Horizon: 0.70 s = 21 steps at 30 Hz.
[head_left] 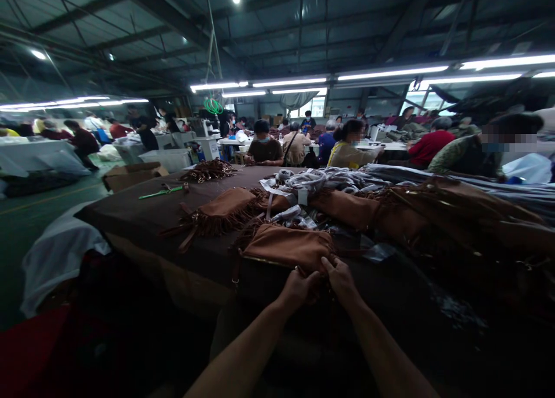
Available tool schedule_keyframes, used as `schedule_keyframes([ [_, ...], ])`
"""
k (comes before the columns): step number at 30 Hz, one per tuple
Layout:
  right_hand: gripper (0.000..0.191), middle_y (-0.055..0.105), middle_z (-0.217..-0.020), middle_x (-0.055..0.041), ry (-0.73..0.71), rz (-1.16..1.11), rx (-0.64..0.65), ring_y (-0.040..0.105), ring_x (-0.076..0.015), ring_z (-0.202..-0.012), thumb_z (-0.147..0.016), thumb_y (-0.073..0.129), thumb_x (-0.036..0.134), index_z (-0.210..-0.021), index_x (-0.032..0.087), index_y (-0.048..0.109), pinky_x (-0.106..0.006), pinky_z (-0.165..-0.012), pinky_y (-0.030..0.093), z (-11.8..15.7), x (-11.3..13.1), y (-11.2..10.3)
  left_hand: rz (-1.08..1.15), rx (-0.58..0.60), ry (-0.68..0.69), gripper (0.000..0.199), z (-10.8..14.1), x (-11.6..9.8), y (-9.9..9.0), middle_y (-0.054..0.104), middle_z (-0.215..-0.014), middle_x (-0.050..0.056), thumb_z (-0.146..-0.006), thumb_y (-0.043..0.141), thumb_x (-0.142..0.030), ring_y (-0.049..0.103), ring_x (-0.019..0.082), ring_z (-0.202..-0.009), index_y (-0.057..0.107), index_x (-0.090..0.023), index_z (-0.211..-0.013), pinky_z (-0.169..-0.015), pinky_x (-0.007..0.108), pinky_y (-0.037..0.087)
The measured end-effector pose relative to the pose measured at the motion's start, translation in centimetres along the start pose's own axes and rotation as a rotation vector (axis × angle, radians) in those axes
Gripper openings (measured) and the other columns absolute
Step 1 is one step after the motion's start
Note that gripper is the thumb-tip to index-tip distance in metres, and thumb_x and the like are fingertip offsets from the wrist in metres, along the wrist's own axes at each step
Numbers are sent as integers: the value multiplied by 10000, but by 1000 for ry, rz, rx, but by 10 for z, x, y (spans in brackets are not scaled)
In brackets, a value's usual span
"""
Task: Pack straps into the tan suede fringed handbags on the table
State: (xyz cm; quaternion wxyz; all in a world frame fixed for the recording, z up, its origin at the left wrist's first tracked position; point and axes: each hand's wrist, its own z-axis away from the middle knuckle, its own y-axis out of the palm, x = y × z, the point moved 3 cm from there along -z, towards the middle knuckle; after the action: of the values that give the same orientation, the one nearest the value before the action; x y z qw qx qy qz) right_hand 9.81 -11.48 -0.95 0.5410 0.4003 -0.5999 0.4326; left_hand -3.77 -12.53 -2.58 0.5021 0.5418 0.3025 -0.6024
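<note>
My left hand and my right hand meet at the lower edge of a tan suede fringed bag, pinching it between fingers and thumbs. The bag lies flat on a dark brown covered table, with a thin metal strip along its left edge. Its underside and the part behind my fingers are hidden. Beyond it lies a second fringed bag, with dark straps trailing to its left. Clear plastic packets and a heap of grey fabric sit just past my hands.
Further brown fringed bags are piled along the right. Green-handled scissors and a fringe bundle lie on the far table. Seated co-workers work beyond it. A cardboard box and white cloth are at left.
</note>
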Motion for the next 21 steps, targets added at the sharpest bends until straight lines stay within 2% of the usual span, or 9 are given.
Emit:
schedule_keyframes([
  [2,349,689,-734,-51,8,-24,-31,630,-190,-667,-686,642,414,-881,127,670,-247,-565,465,-4,-1,-7,-97,-60,100,475,-3,-5,-7,517,-439,-6,-673,666,-572,417,70,-315,594,-104,-647,-331,193,313],
  [4,320,643,-601,-26,93,-4,-70,604,-177,-581,-701,626,394,-864,123,668,-243,-515,443,-8,-4,-18,-133,-140,138,481,-5,-13,-26,497,-426,-16,-673,654,-582,387,58,-301,563,-115,-606,-313,181,282],
  [7,266,517,-443,30,176,35,-115,487,-127,-405,-717,610,369,-796,117,642,-229,-414,370,-16,-8,-38,-113,-300,121,466,-1,-25,-72,517,-460,-21,-653,674,-570,419,57,-331,554,-120,-636,-326,161,306],
  [9,238,467,-406,51,194,54,-121,412,-104,-341,-705,618,352,-754,119,624,-220,-361,317,-21,-10,-47,-85,-398,99,456,2,-31,-102,536,-486,-19,-646,685,-555,445,59,-355,554,-118,-660,-342,156,334],
  [11,227,443,-388,59,213,77,-122,377,-96,-312,-690,631,346,-729,122,614,-214,-331,280,-24,-12,-50,-68,-490,105,444,4,-34,-123,546,-499,-15,-651,686,-540,473,66,-376,548,-118,-663,-354,158,359],
  [16,235,432,-389,61,221,118,-123,381,-91,-323,-678,642,367,-695,138,593,-208,-327,283,-27,-11,-42,-156,-677,178,367,-7,-36,-144,561,-511,2,-742,609,-491,569,125,-475,559,-133,-681,-415,200,421],
  [19,237,424,-402,65,214,128,-125,380,-88,-341,-685,640,381,-671,157,562,-213,-340,297,-25,-11,-40,-405,-745,178,335,-14,-37,-153,592,-536,42,-829,496,-438,630,189,-608,571,-164,-651,-526,259,461],
  [21,243,418,-407,69,220,132,-123,383,-91,-342,-701,627,399,-683,167,554,-218,-345,297,-23,-11,-42,-617,-753,174,347,-12,-40,-155,638,-622,86,-874,428,-402,652,225,-736,580,-179,-656,-633,291,469],
])
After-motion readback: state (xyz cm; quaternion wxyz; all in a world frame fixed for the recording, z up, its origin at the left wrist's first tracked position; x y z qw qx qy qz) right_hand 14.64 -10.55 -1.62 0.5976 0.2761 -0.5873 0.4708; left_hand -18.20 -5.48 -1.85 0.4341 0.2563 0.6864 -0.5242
